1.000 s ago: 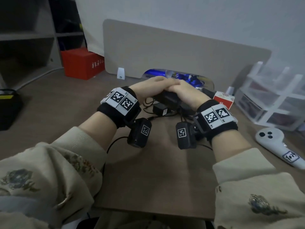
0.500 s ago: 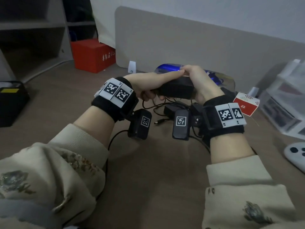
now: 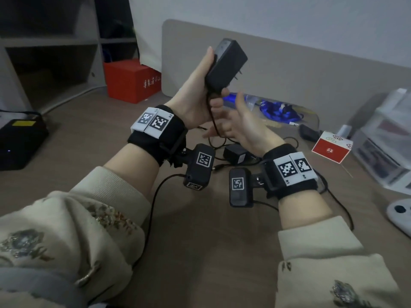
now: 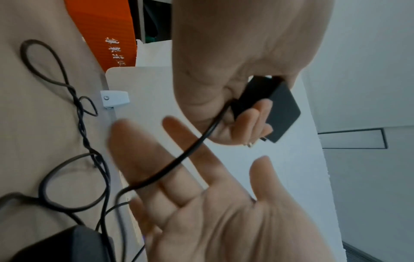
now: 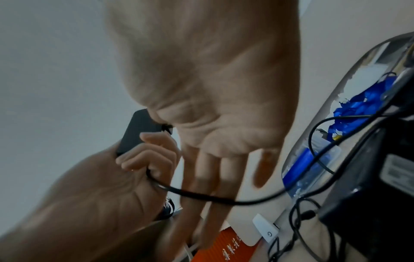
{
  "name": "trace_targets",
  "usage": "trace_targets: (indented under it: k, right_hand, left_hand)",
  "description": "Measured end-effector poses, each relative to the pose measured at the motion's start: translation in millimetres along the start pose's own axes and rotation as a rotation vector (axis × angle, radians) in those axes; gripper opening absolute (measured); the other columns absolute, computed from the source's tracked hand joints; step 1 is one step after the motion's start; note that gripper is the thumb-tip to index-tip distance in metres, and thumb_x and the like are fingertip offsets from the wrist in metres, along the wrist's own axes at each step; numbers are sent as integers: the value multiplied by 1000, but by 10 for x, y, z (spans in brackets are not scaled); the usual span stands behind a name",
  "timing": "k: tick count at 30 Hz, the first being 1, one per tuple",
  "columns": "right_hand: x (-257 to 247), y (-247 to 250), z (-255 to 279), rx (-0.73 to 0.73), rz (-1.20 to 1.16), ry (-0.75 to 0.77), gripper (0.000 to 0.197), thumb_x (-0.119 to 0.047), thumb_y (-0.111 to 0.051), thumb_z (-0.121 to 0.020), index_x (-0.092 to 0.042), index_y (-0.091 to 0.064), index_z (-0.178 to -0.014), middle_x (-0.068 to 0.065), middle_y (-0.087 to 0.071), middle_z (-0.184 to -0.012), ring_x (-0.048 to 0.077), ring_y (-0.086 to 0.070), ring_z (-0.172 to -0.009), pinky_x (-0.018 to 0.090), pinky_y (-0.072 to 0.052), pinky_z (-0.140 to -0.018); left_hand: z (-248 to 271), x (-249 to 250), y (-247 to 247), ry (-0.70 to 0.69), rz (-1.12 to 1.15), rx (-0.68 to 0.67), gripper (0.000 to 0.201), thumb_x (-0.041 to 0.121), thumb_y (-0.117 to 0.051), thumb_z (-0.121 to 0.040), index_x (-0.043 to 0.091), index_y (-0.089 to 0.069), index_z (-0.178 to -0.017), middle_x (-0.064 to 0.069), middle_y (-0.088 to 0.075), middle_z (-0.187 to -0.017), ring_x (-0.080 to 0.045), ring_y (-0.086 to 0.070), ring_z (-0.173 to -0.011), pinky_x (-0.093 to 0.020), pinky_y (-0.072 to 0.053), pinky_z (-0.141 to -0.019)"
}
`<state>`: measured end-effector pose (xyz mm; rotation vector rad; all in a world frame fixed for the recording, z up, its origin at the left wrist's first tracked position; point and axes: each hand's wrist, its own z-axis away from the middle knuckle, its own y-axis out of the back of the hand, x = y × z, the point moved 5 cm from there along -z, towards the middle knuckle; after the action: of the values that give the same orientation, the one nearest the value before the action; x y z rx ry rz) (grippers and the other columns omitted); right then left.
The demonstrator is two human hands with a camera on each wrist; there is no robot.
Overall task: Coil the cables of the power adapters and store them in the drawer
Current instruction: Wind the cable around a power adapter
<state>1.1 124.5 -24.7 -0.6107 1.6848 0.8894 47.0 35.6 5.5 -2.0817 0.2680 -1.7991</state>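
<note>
Black plastic, a blocky power adapter, stands raised above the desk in our left hand, whose fingers curl round its lower end while the thumb lies along its side. Its long axis runs nearly upright, tilted a little to the right at the top, and its plug prongs point to our right, toward the divider panel.

From the bottom end of the adapter its cable drops past the heel of the left hand and runs down to the desk, where it joins a loose tangle of loops. Our right hand sits just below and to the right of the left, palm turned toward it, fingers straight and spread, gripping nothing; in the left wrist view the cable crosses those fingers, though we cannot tell whether it touches them.

We judge that the coiling turns on this: the cable hangs straight between the two hands, and the right hand is the nearer to its free run, so it is the one placed to catch it and wind.

A second adapter lies flat on the desk beneath our wrists. The clear drawer unit stands well off to the right.
</note>
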Motion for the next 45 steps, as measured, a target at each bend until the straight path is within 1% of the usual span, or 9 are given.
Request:
trace_targets:
  k: [3,6,11,14,24,27,33,42,45]
  right_hand:
    - [-65,25,42,5,138,43,42,-42,-30,-105,-18,-63,-97,23,-62,-79,16,-61,-51,33,-53,-73]
    - [-162,189,83,141,285,160,31,-27,-54,-99,-9,-67,-78,-1,-44,-45,11,-40,-41,18,-36,-49]
    - [-186,306,135,157,529,195,24,-32,-69,-89,-11,-74,-78,18,-63,-69,21,-50,-67,29,-41,-65]
    - [-151,522,150,295,549,187,21,-33,-72,-86,-17,-76,-75,-6,-71,-71,-1,-59,-72,22,-46,-76]
    - [-112,984,303,598,580,145,19,-35,-72,-86,-22,-69,-72,-3,-62,-68,-2,-49,-61,13,-37,-59]
    - [-100,1002,303,662,709,95,22,-41,-64,-91,-22,-70,-83,-8,-62,-75,-3,-54,-70,9,-39,-70]
    - [-190,871,222,689,881,130,18,-26,-54,-95,-31,-66,-107,-3,-58,-116,23,-46,-118,52,-34,-103]
    - [-128,64,35,128,585,58,51,-45,-47,-99,-18,-41,-141,-8,-57,-121,5,-54,-108,10,-37,-81]
    - [-82,50,30,127,527,94,59,-35,-54,-98,-17,-27,-147,-6,-66,-96,-7,-63,-74,4,-40,-63]
  left_hand:
    - [-22,84,98,-111,-15,113,58,68,-29,-96,16,-53,-88,2,-42,-65,-9,-22,-46,-19,-22,-45]
    - [-17,152,211,-192,-99,233,54,67,-33,-97,16,-52,-97,1,-44,-66,-9,-22,-46,-20,-22,-44]
    - [63,296,405,-343,-649,528,52,67,-53,-88,15,-59,-91,0,-55,-72,-10,-42,-48,-24,-33,-49]
    - [102,351,480,-407,-1008,637,51,67,-58,-83,17,-54,-72,6,-50,-66,-11,-46,-60,-27,-35,-54]
    - [108,409,670,-375,-1001,745,47,67,-57,-83,23,-50,-70,6,-52,-70,-9,-47,-65,-25,-36,-56]
    - [25,340,627,-310,-909,636,52,70,-56,-82,18,-61,-87,3,-59,-74,-7,-52,-57,-22,-38,-52]
    - [-105,71,419,-81,-674,392,64,66,-50,-91,8,-58,-116,-2,-57,-75,-7,-37,-44,-20,-32,-43]
    - [-129,-74,177,-1,-289,176,56,65,-52,-91,14,-62,-112,-6,-59,-91,-19,-60,-78,-32,-53,-79]
    - [-120,-17,201,-62,-319,238,59,66,-48,-92,13,-66,-112,0,-66,-82,-16,-66,-87,-34,-52,-88]
